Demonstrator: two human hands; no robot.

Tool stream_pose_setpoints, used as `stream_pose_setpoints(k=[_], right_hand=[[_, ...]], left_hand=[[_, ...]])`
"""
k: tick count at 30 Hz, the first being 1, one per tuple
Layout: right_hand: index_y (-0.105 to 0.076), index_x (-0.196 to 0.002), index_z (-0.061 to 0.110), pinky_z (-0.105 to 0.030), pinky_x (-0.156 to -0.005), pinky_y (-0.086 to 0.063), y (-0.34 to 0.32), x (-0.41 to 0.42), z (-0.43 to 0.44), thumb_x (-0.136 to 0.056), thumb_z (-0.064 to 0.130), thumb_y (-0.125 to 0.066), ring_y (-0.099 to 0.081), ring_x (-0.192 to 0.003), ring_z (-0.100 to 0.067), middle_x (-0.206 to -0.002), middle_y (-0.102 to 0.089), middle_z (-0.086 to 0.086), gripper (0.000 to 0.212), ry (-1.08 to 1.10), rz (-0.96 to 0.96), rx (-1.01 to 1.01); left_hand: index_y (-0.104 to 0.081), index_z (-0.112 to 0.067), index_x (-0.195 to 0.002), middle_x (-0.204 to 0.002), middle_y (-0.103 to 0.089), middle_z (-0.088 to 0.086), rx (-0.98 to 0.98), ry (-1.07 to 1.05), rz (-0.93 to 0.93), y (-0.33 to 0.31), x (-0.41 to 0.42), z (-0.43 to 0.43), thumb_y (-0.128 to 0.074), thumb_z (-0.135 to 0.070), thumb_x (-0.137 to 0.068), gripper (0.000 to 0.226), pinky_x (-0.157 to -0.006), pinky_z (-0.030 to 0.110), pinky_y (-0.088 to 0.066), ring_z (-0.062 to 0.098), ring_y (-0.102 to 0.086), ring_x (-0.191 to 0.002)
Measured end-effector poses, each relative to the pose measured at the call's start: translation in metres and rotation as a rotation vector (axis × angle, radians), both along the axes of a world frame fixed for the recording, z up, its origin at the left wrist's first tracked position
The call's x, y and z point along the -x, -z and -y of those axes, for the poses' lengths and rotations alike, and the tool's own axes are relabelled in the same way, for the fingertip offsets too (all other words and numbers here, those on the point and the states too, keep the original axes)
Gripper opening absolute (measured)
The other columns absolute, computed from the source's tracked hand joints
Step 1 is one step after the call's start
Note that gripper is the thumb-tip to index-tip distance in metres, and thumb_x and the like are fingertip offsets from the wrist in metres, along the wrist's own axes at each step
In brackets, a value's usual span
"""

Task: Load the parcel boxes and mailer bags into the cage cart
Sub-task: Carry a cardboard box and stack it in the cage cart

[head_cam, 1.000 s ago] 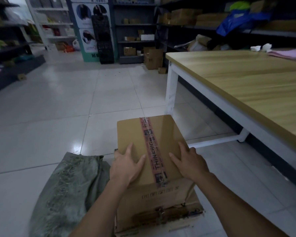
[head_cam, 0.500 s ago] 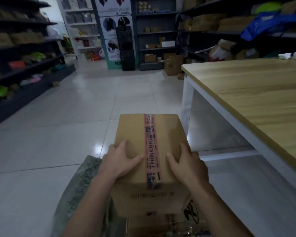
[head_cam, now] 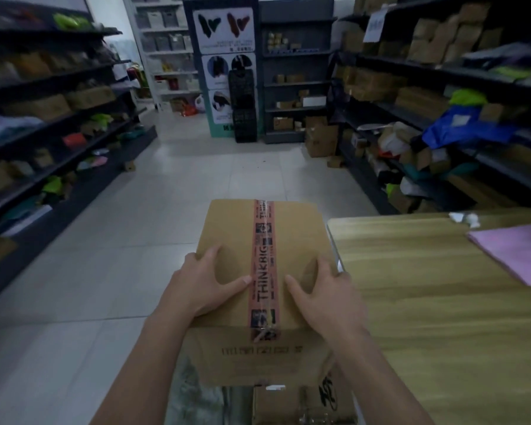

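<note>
Broadly: left shelves [head_cam: 52, 118] and right shelves [head_cam: 426, 75] line tiled aisle, stocked with cartons and bags. Wooden table [head_cam: 426, 317] at right. Parcel box [head_cam: 230, 228] held level before person, just left of table edge, above second carton [head_cam: 288, 404]. Pink sheet [head_cam: 515, 253] on table. Left hand [head_cam: 203, 286] grips box's left side, thumb on lid, fingers curled over edge. Right hand [head_cam: 325, 292] likewise on right side. Red tape [head_cam: 263, 256] runs between thumbs.

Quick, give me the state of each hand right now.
Left hand: grips the box by its left edge.
Right hand: grips the same box by its right edge.
</note>
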State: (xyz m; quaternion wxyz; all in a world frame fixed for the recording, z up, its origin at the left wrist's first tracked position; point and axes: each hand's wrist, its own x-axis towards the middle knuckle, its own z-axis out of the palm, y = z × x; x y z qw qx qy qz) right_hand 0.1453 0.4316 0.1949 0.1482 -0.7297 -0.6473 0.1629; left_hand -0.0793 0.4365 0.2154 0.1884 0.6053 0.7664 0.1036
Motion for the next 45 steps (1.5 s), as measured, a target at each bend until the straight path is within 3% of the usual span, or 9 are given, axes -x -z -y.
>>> stream_pose_setpoints(k=[6, 12, 16, 24, 28, 31, 33, 45], right_hand=[[-0.024, -0.154, 0.037, -0.038, -0.082, -0.049, -0.140, -0.001, 0.053, -0.088, 0.079, -0.036, -0.060, -0.108, -0.034, -0.125, -0.053, -0.013, 0.079, 0.051, 0.018, -0.002], [-0.038, -0.147, 0.037, -0.038, -0.082, -0.049, -0.202, 0.000, 0.082, -0.088, 0.077, -0.039, -0.060, -0.105, -0.033, -0.113, -0.060, -0.011, 0.071, 0.068, 0.033, 0.043], [-0.047, -0.137, 0.034, -0.040, -0.080, -0.050, -0.215, 0.005, 0.102, -0.086, 0.077, -0.043, -0.060, -0.104, -0.034, -0.112, -0.061, -0.009, 0.067, 0.122, 0.027, 0.047], [-0.045, -0.135, 0.036, -0.035, -0.069, -0.048, -0.233, 0.024, 0.145, -0.084, 0.080, -0.040, -0.060, -0.095, -0.028, -0.104, -0.059, -0.006, 0.067, 0.142, 0.133, -0.044], [-0.037, -0.147, 0.036, -0.040, -0.086, -0.052, -0.234, 0.019, 0.165, -0.076, 0.089, -0.039, -0.059, -0.106, -0.026, -0.122, -0.057, -0.006, 0.088, 0.175, 0.081, -0.064], [-0.034, -0.152, 0.036, -0.043, -0.099, -0.047, -0.234, 0.009, 0.185, -0.077, 0.088, -0.041, -0.051, -0.129, -0.026, -0.153, -0.039, -0.006, 0.091, 0.196, 0.051, -0.058], [-0.035, -0.152, 0.036, -0.042, -0.101, -0.044, -0.234, 0.000, 0.200, -0.078, 0.087, -0.042, -0.048, -0.135, -0.025, -0.162, -0.028, -0.003, 0.090, 0.211, 0.041, -0.055], [-0.051, -0.142, 0.038, -0.036, -0.098, -0.047, -0.218, -0.119, 0.298, -0.068, 0.089, -0.054, -0.050, -0.133, -0.019, -0.156, -0.039, 0.007, 0.090, 0.455, -0.072, -0.081]], left_hand=[[-0.011, -0.039, -0.157, -0.154, -0.031, 0.008, -0.014, 0.033, 0.048, -0.132, -0.001, 0.052, -0.055, -0.087, -0.071, 0.109, -0.102, 0.043, -0.044, 0.030, -0.046, -0.133], [-0.014, -0.035, -0.158, -0.151, -0.035, 0.012, 0.029, 0.079, 0.000, -0.191, 0.002, 0.083, -0.050, -0.088, -0.074, 0.105, -0.101, 0.041, -0.044, 0.032, -0.048, -0.130], [-0.020, -0.032, -0.156, -0.148, -0.038, 0.014, 0.042, 0.131, 0.037, -0.202, 0.006, 0.098, -0.052, -0.085, -0.076, 0.101, -0.100, 0.041, -0.044, 0.032, -0.049, -0.129], [-0.014, -0.034, -0.157, -0.150, -0.035, 0.014, -0.040, 0.138, 0.105, -0.205, 0.022, 0.138, -0.051, -0.085, -0.076, 0.103, -0.101, 0.042, -0.045, 0.033, -0.049, -0.129], [-0.015, -0.036, -0.156, -0.148, -0.037, 0.013, -0.079, 0.165, 0.089, -0.210, 0.018, 0.148, -0.051, -0.086, -0.075, 0.103, -0.100, 0.044, -0.049, 0.033, -0.052, -0.126], [-0.013, -0.034, -0.157, -0.150, -0.032, 0.014, -0.091, 0.218, 0.065, -0.216, 0.008, 0.156, -0.051, -0.084, -0.077, 0.102, -0.099, 0.042, -0.049, 0.034, -0.051, -0.126], [-0.011, -0.031, -0.157, -0.152, -0.025, 0.014, -0.085, 0.267, 0.055, -0.218, -0.003, 0.162, -0.052, -0.082, -0.079, 0.102, -0.098, 0.041, -0.049, 0.034, -0.052, -0.126], [-0.006, -0.026, -0.159, -0.158, -0.010, 0.010, -0.070, 0.476, -0.013, -0.219, -0.134, 0.224, -0.050, -0.080, -0.082, 0.103, -0.097, 0.037, -0.047, 0.032, -0.052, -0.126]])
